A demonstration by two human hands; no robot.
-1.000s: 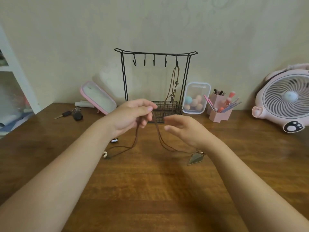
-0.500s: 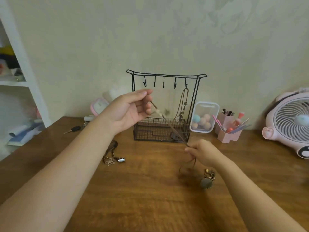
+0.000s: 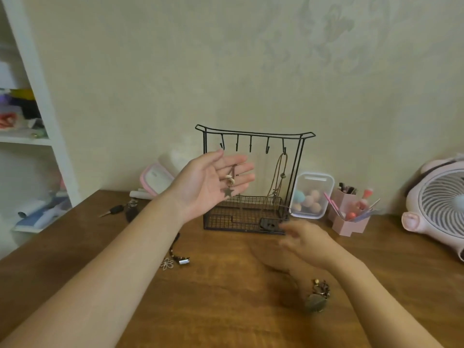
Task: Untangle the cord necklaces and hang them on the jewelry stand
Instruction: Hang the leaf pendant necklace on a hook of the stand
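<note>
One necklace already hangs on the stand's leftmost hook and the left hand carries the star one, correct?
No: the head view shows the hung necklace on the rightmost hook of the stand, not the leftmost. The left hand does carry the star one.

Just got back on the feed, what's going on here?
A person is hanging cord necklaces on the wire jewelry stand. One brown necklace already hangs from the rightmost hook. The left hand, raised before the stand, carries a star-pendant necklace across its straight fingers. The right hand is low near the basket, blurred. A flower-pendant necklace and a bronze-pendant necklace lie on the table.
</note>
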